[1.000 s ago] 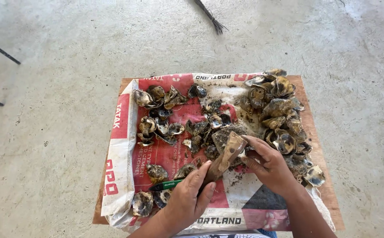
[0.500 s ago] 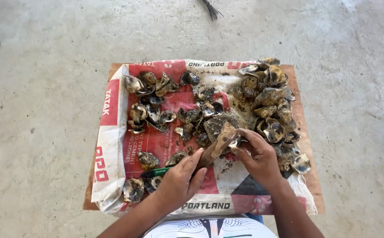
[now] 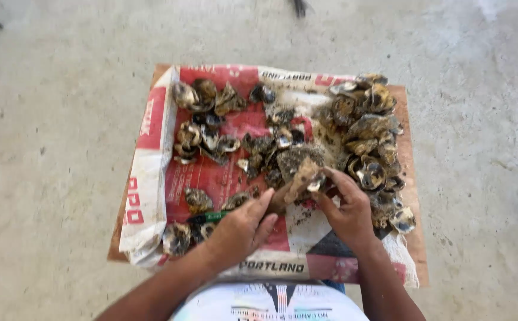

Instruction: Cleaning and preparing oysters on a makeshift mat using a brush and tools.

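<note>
Hands point(image 3: 294, 217), oyster point(image 3: 304, 176) unmoved since earlier.

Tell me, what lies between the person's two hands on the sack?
In the head view, a muddy oyster shell spans the gap: the left hand grips its lower end, the right hand its upper end. Beneath lies the red-and-white sack.

floor point(image 3: 63, 178): bare grey concrete, scuffed | light: bright, even daylight

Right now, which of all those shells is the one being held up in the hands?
The long brownish shell between the left hand and right hand; every other shell lies on the sack.
</note>
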